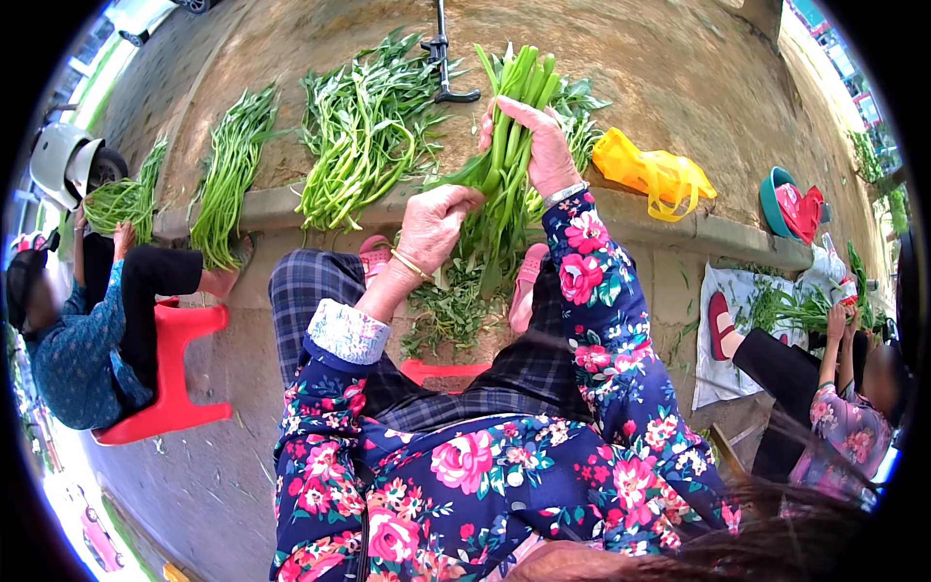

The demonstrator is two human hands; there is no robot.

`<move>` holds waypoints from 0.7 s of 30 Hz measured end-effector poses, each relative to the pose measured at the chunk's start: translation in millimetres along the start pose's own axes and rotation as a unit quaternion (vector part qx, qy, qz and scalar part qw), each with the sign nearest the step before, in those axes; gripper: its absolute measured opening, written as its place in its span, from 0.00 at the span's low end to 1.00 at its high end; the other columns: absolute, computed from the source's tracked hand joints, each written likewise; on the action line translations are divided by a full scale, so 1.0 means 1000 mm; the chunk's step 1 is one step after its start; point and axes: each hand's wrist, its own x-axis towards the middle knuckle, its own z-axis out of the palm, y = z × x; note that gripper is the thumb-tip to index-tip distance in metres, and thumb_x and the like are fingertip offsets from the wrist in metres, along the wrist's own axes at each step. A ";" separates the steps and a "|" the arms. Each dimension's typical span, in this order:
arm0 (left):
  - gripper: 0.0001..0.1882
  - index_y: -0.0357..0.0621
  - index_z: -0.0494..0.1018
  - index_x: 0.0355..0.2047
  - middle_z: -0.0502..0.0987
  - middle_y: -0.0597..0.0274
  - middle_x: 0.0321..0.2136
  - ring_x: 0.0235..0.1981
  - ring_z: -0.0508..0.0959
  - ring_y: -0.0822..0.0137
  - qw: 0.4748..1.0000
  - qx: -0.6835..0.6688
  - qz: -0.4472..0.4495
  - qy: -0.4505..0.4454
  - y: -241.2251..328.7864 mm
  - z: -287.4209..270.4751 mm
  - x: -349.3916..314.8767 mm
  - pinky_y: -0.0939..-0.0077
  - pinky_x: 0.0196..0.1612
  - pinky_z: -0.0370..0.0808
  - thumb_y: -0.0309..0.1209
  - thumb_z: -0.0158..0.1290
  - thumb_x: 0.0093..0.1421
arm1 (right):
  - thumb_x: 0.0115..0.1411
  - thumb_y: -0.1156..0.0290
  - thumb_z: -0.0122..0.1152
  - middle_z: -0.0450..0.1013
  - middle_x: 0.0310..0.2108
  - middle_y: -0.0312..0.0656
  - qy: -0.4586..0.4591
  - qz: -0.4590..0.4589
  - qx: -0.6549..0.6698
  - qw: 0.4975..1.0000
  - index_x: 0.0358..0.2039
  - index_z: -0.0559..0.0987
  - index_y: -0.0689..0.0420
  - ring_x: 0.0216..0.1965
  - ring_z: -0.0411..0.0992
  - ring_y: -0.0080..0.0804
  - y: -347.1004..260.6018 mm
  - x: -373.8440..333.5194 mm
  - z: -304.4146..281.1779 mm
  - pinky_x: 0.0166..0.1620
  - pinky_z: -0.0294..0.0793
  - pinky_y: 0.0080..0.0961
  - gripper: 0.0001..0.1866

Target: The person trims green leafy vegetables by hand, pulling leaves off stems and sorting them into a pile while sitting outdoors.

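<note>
My right hand (541, 145) is wrapped around a bunch of water spinach (506, 160), its thick cut stems up and its leaves hanging down between my knees. Against the left side of the bunch, my left hand (436, 225) is closed, fingertips pinched at the leaves; exactly what lies between them is partly hidden. Loose leaves (448, 315) are scattered on the ground between my pink shoes. Beyond the bunch lies more greenery (579, 121), partly covered by my right hand. A large pile of water spinach (361, 136) lies ahead to the left, over the kerb.
A long bundle of greens (231, 160) lies further left. A yellow bag (648, 173) and teal basin (776, 199) are on the right, and a black stick (439, 58) is ahead. People on both sides handle greens; one sits on a red stool (179, 369). A kerb (669, 225) crosses ahead.
</note>
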 end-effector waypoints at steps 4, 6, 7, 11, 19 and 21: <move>0.13 0.40 0.75 0.36 0.74 0.68 0.20 0.19 0.68 0.83 0.996 0.040 -0.035 0.078 0.009 -0.006 0.000 0.89 0.22 0.65 0.19 0.44 0.53 | 0.56 0.69 0.53 0.70 0.23 0.43 0.009 0.011 0.006 1.000 0.30 0.71 0.62 0.22 0.71 0.31 0.000 0.001 -0.002 0.28 0.72 0.25 0.08; 0.14 0.42 0.75 0.39 0.74 0.69 0.18 0.19 0.68 0.84 0.990 0.028 -0.047 0.132 0.004 -0.005 0.002 0.89 0.23 0.64 0.20 0.45 0.53 | 0.56 0.70 0.53 0.70 0.23 0.43 0.008 0.010 0.002 1.000 0.30 0.71 0.62 0.22 0.71 0.31 -0.001 0.001 -0.003 0.27 0.72 0.25 0.08; 0.15 0.42 0.75 0.40 0.74 0.69 0.18 0.19 0.68 0.84 0.988 0.033 -0.058 0.141 0.002 -0.007 0.004 0.89 0.23 0.65 0.20 0.45 0.53 | 0.56 0.70 0.53 0.70 0.23 0.43 0.012 0.009 0.002 1.000 0.30 0.71 0.62 0.22 0.71 0.31 -0.001 0.000 -0.002 0.27 0.72 0.25 0.08; 0.13 0.41 0.75 0.39 0.74 0.66 0.22 0.22 0.69 0.82 0.989 0.028 -0.050 0.137 -0.009 -0.011 0.004 0.89 0.25 0.66 0.22 0.48 0.53 | 0.56 0.70 0.53 0.70 0.23 0.43 0.017 0.012 0.007 1.000 0.29 0.71 0.63 0.22 0.71 0.32 0.000 -0.001 0.001 0.28 0.72 0.25 0.08; 0.11 0.36 0.74 0.36 0.73 0.62 0.26 0.27 0.72 0.72 0.989 0.098 0.014 0.109 -0.021 -0.005 0.004 0.81 0.31 0.69 0.25 0.54 0.51 | 0.56 0.69 0.53 0.70 0.23 0.44 0.010 0.018 0.028 0.999 0.30 0.71 0.63 0.23 0.71 0.32 0.001 0.002 -0.001 0.28 0.73 0.26 0.09; 0.10 0.39 0.74 0.35 0.73 0.57 0.28 0.29 0.74 0.63 0.984 0.148 0.014 0.097 -0.016 -0.004 0.003 0.74 0.31 0.70 0.28 0.53 0.52 | 0.56 0.69 0.53 0.70 0.23 0.44 0.011 0.016 0.031 0.999 0.30 0.71 0.63 0.23 0.71 0.33 0.001 0.001 -0.002 0.28 0.73 0.26 0.09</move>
